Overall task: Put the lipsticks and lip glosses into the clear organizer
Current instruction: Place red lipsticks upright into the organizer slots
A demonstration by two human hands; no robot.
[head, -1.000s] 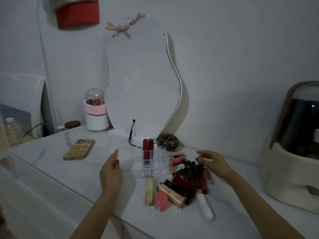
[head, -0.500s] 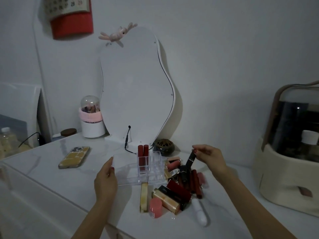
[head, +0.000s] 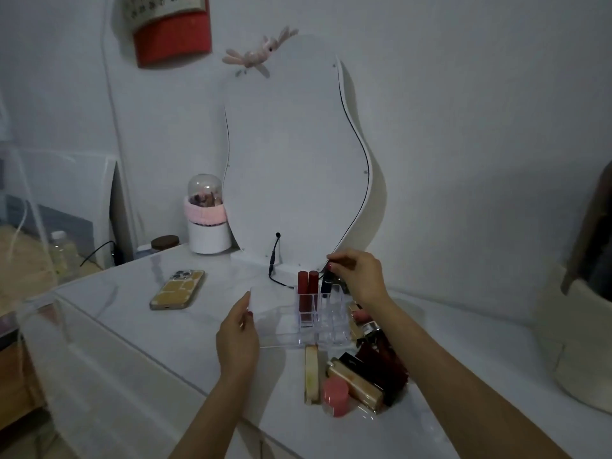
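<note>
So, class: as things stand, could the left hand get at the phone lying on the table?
Probably yes. The left hand rests against the clear organizer's left edge, and the phone lies further left on the table, with only bare tabletop between them.

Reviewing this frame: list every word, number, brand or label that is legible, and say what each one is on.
"28": on the wall calendar, cut off at the top edge; this is the clearest number.
Other digits in the same calendar row: too blurred to read with confidence.
Lipsticks and lip glosses lying on the table: no label legible.
Two red tubes standing in the clear organizer: no text visible.
Phone: no legible text or logo.
</note>
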